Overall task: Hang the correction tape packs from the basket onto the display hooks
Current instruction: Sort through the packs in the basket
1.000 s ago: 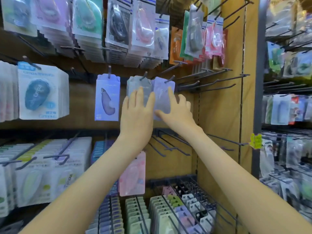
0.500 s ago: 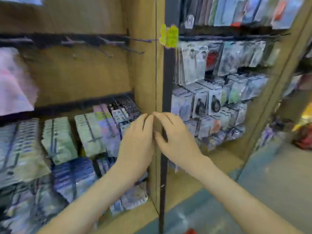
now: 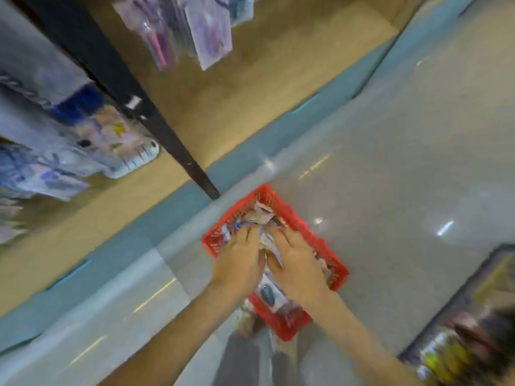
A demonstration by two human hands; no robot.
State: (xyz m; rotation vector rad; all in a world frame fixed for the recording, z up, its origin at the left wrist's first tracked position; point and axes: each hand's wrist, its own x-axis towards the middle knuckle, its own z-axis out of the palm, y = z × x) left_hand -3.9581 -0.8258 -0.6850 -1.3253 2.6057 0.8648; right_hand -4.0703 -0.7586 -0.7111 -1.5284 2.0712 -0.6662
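A red plastic basket (image 3: pixel 299 218) stands on the floor below me, holding several correction tape packs (image 3: pixel 263 211). Both my hands reach down into it. My left hand (image 3: pixel 239 260) lies on the packs at the basket's left side with fingers stretched forward. My right hand (image 3: pixel 296 260) lies beside it, fingers spread over the packs. A pale pack (image 3: pixel 268 243) shows between the two hands. Another pack with a dark tape body (image 3: pixel 269 295) lies nearer me, under my wrists. The picture is blurred, so no grip shows.
The display shelf's wooden base (image 3: pixel 237 101) and black upright (image 3: pixel 167 137) run along the left. Hanging packs (image 3: pixel 209 32) are at the top, more goods (image 3: pixel 69 151) at the left. Another rack (image 3: pixel 473 316) stands at the lower right. Grey floor (image 3: pixel 404 162) surrounds the basket.
My hands left the packs on the hooks and dropped down past the shelf. My view swung from the display to the floor, and both hands are now in the red basket.
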